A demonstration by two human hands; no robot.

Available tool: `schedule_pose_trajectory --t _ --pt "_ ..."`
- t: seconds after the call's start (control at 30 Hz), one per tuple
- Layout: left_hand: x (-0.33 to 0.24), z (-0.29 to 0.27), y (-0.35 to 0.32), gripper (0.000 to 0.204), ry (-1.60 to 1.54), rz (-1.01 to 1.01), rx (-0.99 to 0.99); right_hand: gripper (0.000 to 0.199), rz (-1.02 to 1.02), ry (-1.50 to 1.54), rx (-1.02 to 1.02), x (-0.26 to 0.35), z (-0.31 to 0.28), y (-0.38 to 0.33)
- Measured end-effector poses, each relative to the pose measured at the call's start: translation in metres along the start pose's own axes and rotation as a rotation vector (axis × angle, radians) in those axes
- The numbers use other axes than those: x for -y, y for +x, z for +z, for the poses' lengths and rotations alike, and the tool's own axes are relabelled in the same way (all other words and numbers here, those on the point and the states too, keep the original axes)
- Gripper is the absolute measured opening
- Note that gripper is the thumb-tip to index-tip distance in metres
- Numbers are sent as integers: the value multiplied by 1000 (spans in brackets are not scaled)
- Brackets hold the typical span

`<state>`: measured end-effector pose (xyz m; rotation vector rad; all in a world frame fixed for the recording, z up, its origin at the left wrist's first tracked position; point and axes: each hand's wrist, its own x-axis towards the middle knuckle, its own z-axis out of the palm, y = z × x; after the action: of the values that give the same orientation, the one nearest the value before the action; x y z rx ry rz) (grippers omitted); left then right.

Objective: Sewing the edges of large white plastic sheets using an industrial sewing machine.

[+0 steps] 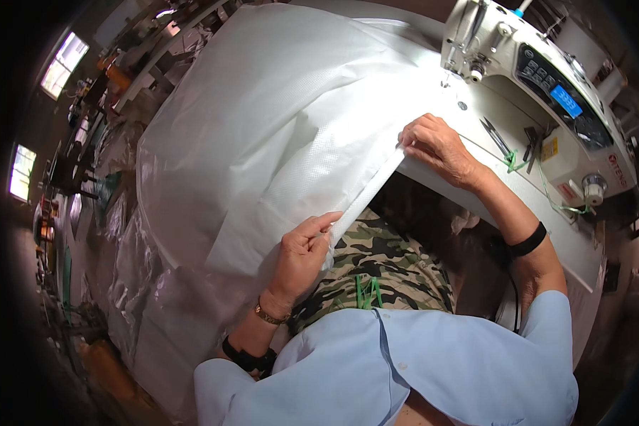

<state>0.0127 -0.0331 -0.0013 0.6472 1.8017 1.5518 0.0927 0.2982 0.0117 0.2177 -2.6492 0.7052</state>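
Note:
A large sheet of white, finely textured fabric (pixel 263 135) spreads over the table and hangs down toward my lap. Along its near edge runs a narrow folded hem. My left hand (pixel 302 259) pinches the lower end of this hem above my knees. Farther up, close to the sewing machine (pixel 539 78), my right hand (pixel 437 145) grips the other end with its fingers curled over it. The hem stretches fairly straight between both hands. Under the machine's needle area, bright light washes out part of the fabric.
Dark-handled snips (pixel 500 138) and green thread (pixel 516 163) lie on the machine table (pixel 468 188), right of my right hand. The machine has a lit blue display (pixel 566 101). Crumpled clear plastic (pixel 131 263) sits at the left, with cluttered benches beyond.

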Motion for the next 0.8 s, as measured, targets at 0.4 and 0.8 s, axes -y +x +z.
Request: schedule_pose_trajectory --t 0.4,0.8 --pt "-11 17 18 29 615 564 -178 9 -159 -165 107 -10 -11 13" --pt "-19 9 19 21 728 557 -176 44 -75 -252 133 -32 -24 28"
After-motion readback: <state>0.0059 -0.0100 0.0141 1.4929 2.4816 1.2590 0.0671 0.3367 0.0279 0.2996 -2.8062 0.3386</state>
